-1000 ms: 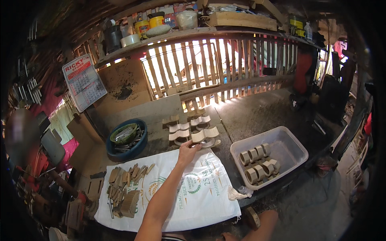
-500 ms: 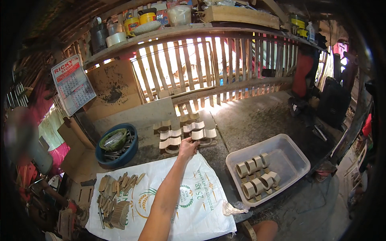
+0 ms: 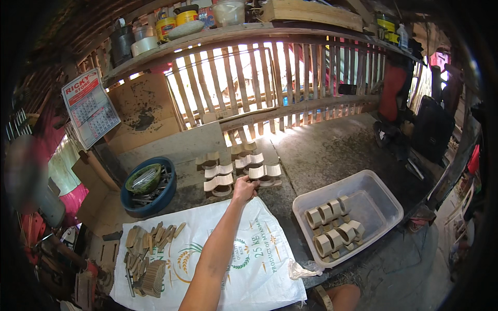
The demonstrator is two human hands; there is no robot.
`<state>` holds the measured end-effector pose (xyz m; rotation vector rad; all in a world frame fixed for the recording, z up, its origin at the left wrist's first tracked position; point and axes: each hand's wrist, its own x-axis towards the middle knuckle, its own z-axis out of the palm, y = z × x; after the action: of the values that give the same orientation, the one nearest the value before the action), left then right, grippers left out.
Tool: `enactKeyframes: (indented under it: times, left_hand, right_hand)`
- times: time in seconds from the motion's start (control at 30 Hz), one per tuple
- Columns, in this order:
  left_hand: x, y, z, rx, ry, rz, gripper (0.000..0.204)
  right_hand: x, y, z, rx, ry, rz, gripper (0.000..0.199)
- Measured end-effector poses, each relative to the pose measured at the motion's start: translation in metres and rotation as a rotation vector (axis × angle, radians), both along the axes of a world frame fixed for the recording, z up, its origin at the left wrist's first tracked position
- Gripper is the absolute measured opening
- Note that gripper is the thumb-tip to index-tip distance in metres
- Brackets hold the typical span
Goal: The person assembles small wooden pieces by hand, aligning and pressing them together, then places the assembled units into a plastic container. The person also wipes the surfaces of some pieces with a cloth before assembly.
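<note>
My left hand [image 3: 245, 189] reaches out over the bench, its fingers closed at the left end of a curved wooden piece [image 3: 265, 172]. This piece has a wavy pale top and sits nearest and rightmost in a group. Beside it stand similar pieces: a pale one [image 3: 218, 182] to the left, another [image 3: 249, 161] just behind, and darker ones [image 3: 207, 159] farther back. The fingertips are partly hidden under the piece's edge. My right hand is not in the picture; a rounded patch of bare skin [image 3: 345, 298] shows at the lower edge.
A white printed sack [image 3: 207, 238] lies under my forearm, with small wood offcuts [image 3: 150, 259] on its left. A clear plastic tub [image 3: 386, 202] at right holds several ring-shaped wooden pieces [image 3: 332, 241]. At left stands a blue basin [image 3: 129, 205]. A loaded shelf [image 3: 228, 33] runs above.
The view has shifted slightly. My left hand stays at the same curved wooden piece, with little visible movement; the other pieces keep their places.
</note>
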<state>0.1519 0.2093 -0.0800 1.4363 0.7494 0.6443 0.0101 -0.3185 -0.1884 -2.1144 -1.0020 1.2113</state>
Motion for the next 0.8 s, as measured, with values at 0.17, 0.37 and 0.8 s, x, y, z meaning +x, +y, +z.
enactKeyframes:
  times: [0.17,0.37,0.8]
  left_hand:
    - [0.015,0.004,0.004,-0.027,0.062,-0.034,0.015]
    - [0.021,0.012,-0.003,-0.087,0.053,-0.076,0.011]
    - [0.021,0.015,-0.007,-0.047,0.083,-0.079,0.011]
  right_hand:
    - [0.001,0.002,-0.004,-0.037,0.002,0.009,0.043]
    - [0.0,0.0,-0.003,-0.048,0.005,-0.02,0.043]
    - [0.001,0.002,0.006,-0.054,0.002,0.008,0.043]
